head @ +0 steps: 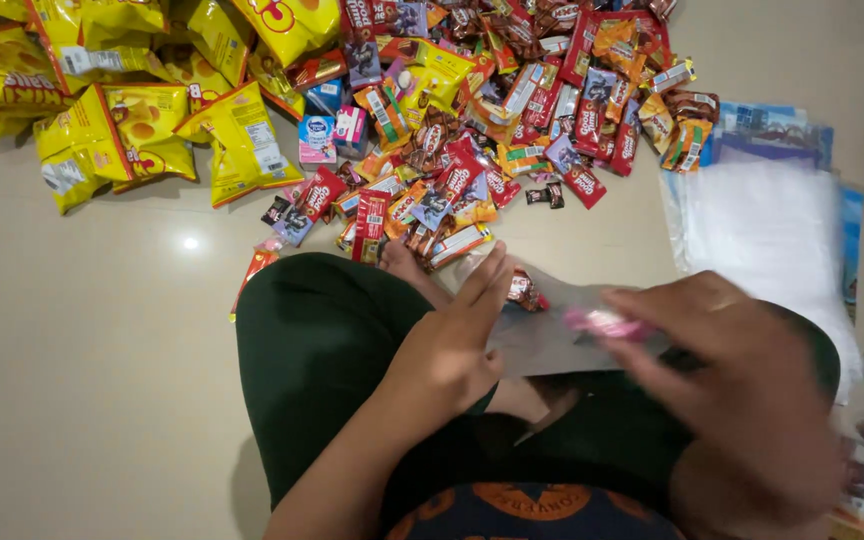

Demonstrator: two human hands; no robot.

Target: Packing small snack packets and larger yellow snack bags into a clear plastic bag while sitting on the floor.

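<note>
Clear bag [542,335] between both hands; right hand [722,340] perhaps holding pink sweet [607,322].
</note>
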